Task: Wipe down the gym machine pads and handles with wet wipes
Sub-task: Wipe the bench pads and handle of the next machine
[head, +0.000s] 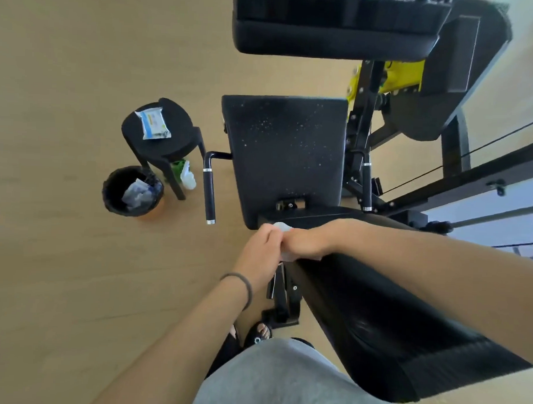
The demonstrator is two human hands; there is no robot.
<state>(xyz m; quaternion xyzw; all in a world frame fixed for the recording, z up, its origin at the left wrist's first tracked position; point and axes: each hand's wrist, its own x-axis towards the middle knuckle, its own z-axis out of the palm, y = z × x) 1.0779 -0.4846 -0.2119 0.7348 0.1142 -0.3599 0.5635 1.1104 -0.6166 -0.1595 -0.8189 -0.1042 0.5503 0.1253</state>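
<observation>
Hands meet at the near upper corner of the long black back pad, which runs from the middle of the view down to the lower right. Left hand has its fingers curled around a white wet wipe, and right hand also closes on the same wipe from the other side, so the wipe shows only as small white pieces above and below the knuckles. Both hands touch each other, and the wipe lies against the edge of the pad. A dark band sits on the left wrist. Beyond the hands is the black seat pad, with small light specks on its surface, and further up another thick black pad. A black handle with silver rings hangs beside the seat on its left, and a second handle is on its right. On the wooden floor stands a black stool with a pack of wet wipes on top. Near the stool is a black bin with used wipes inside, and a white spray bottle stands under the stool.
</observation>
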